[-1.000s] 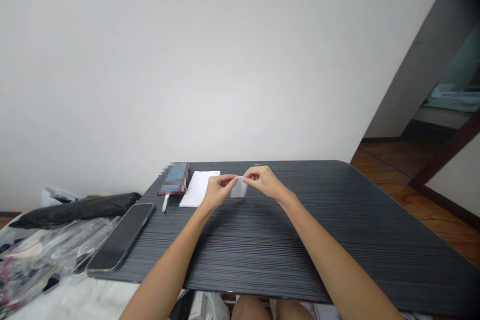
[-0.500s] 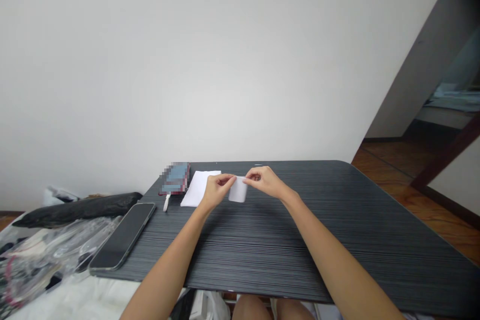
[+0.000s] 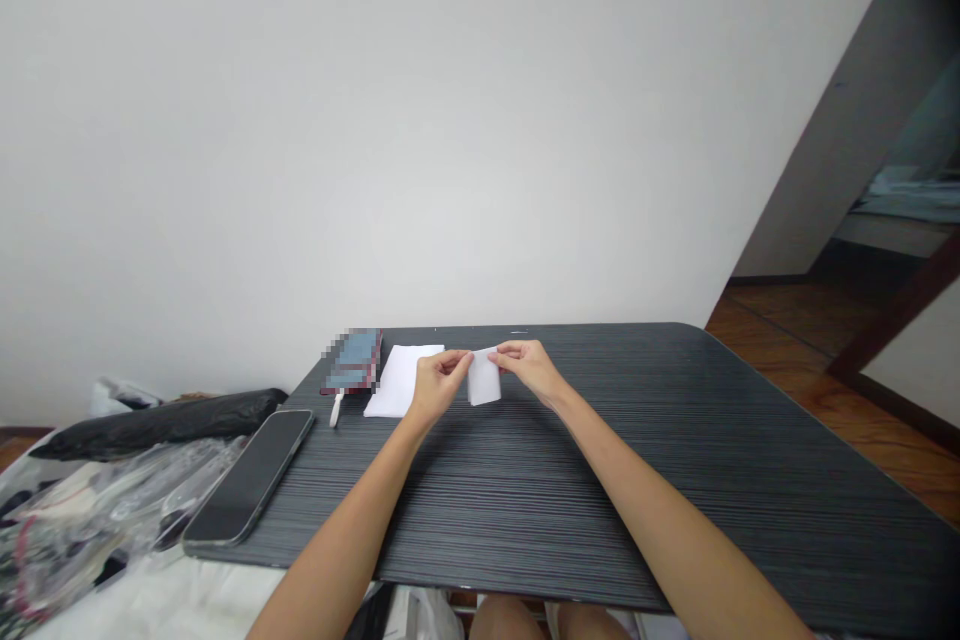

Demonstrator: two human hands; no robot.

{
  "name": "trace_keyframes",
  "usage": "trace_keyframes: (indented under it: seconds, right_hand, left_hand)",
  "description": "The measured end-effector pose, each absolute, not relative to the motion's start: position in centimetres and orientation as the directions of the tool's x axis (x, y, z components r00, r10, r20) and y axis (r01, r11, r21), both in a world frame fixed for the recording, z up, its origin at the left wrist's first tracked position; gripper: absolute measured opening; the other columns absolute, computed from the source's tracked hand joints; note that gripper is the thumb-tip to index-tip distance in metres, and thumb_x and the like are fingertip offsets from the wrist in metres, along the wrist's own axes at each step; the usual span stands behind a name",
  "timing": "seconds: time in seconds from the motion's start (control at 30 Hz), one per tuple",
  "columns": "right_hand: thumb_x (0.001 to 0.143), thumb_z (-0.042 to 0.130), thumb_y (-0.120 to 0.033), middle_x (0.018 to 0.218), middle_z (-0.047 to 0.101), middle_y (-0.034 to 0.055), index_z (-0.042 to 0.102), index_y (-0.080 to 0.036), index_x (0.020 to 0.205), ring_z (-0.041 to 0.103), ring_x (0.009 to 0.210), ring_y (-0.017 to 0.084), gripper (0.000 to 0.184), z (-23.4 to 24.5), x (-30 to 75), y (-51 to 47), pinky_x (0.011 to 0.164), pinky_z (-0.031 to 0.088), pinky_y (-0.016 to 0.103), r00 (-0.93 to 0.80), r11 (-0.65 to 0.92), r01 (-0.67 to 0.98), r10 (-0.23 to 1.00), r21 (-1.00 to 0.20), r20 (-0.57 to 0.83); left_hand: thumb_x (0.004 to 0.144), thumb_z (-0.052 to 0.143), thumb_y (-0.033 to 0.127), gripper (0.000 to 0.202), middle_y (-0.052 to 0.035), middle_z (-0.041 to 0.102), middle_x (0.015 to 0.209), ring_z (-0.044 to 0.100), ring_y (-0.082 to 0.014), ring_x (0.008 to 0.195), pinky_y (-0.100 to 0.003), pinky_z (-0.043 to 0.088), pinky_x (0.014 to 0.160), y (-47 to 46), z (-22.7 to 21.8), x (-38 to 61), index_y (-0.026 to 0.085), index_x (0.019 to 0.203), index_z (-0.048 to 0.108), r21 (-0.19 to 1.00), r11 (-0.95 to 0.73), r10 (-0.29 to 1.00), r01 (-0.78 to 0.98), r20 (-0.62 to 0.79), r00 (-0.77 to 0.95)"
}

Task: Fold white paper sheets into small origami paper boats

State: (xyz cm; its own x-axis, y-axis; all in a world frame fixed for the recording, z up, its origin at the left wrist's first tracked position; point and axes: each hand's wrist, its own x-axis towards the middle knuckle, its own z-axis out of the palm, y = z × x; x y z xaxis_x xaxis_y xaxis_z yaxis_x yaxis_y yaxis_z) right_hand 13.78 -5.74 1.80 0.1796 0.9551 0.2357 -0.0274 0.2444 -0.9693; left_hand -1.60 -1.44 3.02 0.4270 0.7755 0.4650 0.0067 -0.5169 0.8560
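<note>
Both my hands hold one small white sheet (image 3: 484, 384) just above the far middle of the dark striped table (image 3: 615, 480). My left hand (image 3: 435, 383) pinches its upper left corner between thumb and fingers. My right hand (image 3: 525, 367) pinches its upper right edge. The sheet hangs down between them, close to the tabletop. A larger white folded paper (image 3: 401, 380) lies flat just left of my left hand.
A blurred-out card or booklet (image 3: 351, 360) lies beside the white paper, with a small white object (image 3: 334, 408) below it. A dark phone (image 3: 251, 476) rests at the table's left edge. Clear plastic bags (image 3: 82, 520) and a black bundle (image 3: 150, 420) lie to the left. A doorway opens at right.
The small white sheet now hangs lower and shows more of its face between my hands. Both hands have stayed in almost the same place.
</note>
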Motion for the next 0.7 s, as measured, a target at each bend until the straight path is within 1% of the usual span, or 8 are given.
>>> trace_keyframes:
  seconds: [0.07,0.23,0.43,0.5,0.6,0.7]
  right_hand:
    - [0.058,0.064,-0.034,0.062,0.060,0.0030,0.062,-0.012,0.067,0.051,0.057,0.011,0.024,1.60,13.99,-5.56,0.056,0.039,0.025,0.211,0.246,-0.049,0.950,-0.968,0.231]
    - [0.062,0.061,-0.032,0.060,0.059,0.0016,0.065,-0.013,0.066,0.048,0.056,0.010,0.020,1.36,14.37,-5.28,0.056,0.036,0.024,0.208,0.293,-0.050,0.938,-0.955,0.277]
    - [0.061,0.061,-0.032,0.060,0.059,0.0013,0.063,-0.014,0.061,0.048,0.057,0.010,0.018,1.56,13.74,-5.32,0.058,0.037,0.025,0.267,0.321,-0.136,0.923,-0.937,0.277]
    - [0.063,0.059,-0.035,0.062,0.060,0.0015,0.063,-0.014,0.065,0.049,0.058,0.011,0.022,1.70,13.54,-5.48,0.060,0.038,0.025,0.238,0.314,-0.143,0.931,-0.939,0.275]
    - [0.064,0.057,-0.040,0.064,0.061,0.0027,0.064,-0.013,0.070,0.052,0.060,0.012,0.028,1.88,13.51,-5.73,0.062,0.040,0.027,0.140,0.262,-0.086,0.959,-0.961,0.248]
    - [0.062,0.059,-0.039,0.060,0.061,0.0024,0.064,-0.013,0.063,0.052,0.058,0.013,0.027,1.93,13.81,-5.79,0.060,0.041,0.027,0.125,0.262,0.052,0.956,-0.964,0.266]
  left_hand:
    - [0.068,0.056,0.031,0.023,-0.0056,0.065,0.068,0.058,-0.0153,0.062,-0.023,0.045,0.057,-1.30,2.99,-1.58,0.011,0.071,0.065,0.856,-0.517,0.775,-0.004,0.470,0.422]
    - [0.068,0.056,0.031,0.022,-0.0051,0.065,0.067,0.058,-0.0147,0.061,-0.023,0.046,0.057,-1.27,3.03,-1.50,0.011,0.070,0.065,0.862,-0.507,0.782,-0.011,0.465,0.415]
    - [0.066,0.057,0.030,0.021,-0.0047,0.065,0.064,0.058,-0.0143,0.058,-0.024,0.046,0.057,-1.60,3.28,-1.31,0.010,0.068,0.064,0.884,-0.468,0.811,-0.009,0.433,0.394]
    - [0.066,0.057,0.030,0.021,-0.0047,0.065,0.065,0.058,-0.0142,0.059,-0.024,0.046,0.057,-1.49,3.16,-1.27,0.010,0.068,0.064,0.889,-0.458,0.819,-0.019,0.431,0.379]
    - [0.066,0.057,0.029,0.021,-0.0047,0.064,0.066,0.057,-0.0137,0.059,-0.023,0.046,0.057,-1.18,2.88,-1.26,0.010,0.070,0.064,0.891,-0.452,0.833,-0.037,0.437,0.339]
    - [0.066,0.057,0.029,0.019,-0.0041,0.063,0.063,0.056,-0.0128,0.056,-0.023,0.045,0.056,-0.97,2.89,-1.35,0.010,0.067,0.062,0.894,-0.446,0.831,-0.034,0.428,0.356]
